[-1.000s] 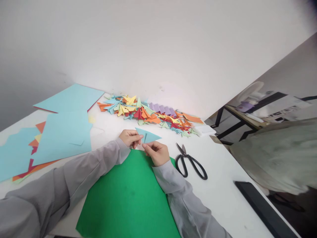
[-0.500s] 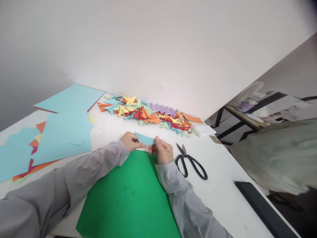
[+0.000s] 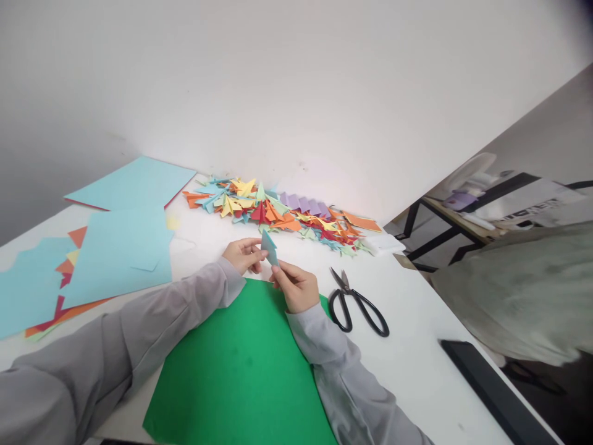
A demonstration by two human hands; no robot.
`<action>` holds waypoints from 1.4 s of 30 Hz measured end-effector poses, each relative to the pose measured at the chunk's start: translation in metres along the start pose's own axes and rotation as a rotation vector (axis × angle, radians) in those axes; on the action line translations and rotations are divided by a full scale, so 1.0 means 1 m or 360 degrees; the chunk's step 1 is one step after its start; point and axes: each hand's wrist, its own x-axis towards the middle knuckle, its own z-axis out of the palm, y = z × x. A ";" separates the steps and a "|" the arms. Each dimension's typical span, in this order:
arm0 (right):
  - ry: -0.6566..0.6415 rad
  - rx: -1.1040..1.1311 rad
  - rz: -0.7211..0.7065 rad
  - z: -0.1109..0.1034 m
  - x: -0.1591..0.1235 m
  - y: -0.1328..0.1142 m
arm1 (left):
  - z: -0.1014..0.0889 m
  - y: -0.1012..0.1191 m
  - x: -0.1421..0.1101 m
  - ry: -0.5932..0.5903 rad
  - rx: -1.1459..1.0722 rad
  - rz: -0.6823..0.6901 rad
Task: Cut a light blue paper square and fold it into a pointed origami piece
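A small light-blue folded paper (image 3: pixel 269 246) is held up over the far edge of a green sheet (image 3: pixel 241 364). My left hand (image 3: pixel 244 254) pinches its left side between thumb and fingers. My right hand (image 3: pixel 296 286) grips the lower right end, thumb on the near face. The paper is tilted, with a pointed tip at the top; my fingers hide part of its folds. Black-handled scissors (image 3: pixel 354 303) lie partly open on the white table just right of my right hand.
Behind my hands lies a long pile of small folded papers (image 3: pixel 273 213) in many colours, along the wall. Light-blue sheets (image 3: pixel 125 256) and coloured scraps spread to the left. A white packet (image 3: pixel 384 245) ends the pile. A black flat bar (image 3: pixel 495 389) lies at the right edge.
The blue paper has turned from a wide, nearly level strip to a narrower upright shape. My right hand has shifted slightly left, and the hands are closer together.
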 end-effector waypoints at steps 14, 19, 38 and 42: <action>0.0090 -0.0207 -0.0024 0.000 -0.002 0.001 | 0.006 0.006 -0.009 -0.0031 -0.0019 -0.0005; 0.0315 -0.0147 -0.0010 -0.002 0.002 0.000 | 0.005 0.003 -0.006 0.0065 -0.0025 -0.0006; 0.0093 -0.0327 -0.0103 0.004 -0.001 0.008 | 0.004 0.003 -0.006 0.0065 0.0174 0.0116; 0.0049 -0.0277 -0.0135 0.004 -0.002 0.004 | 0.002 0.001 -0.007 0.0012 0.0139 0.0057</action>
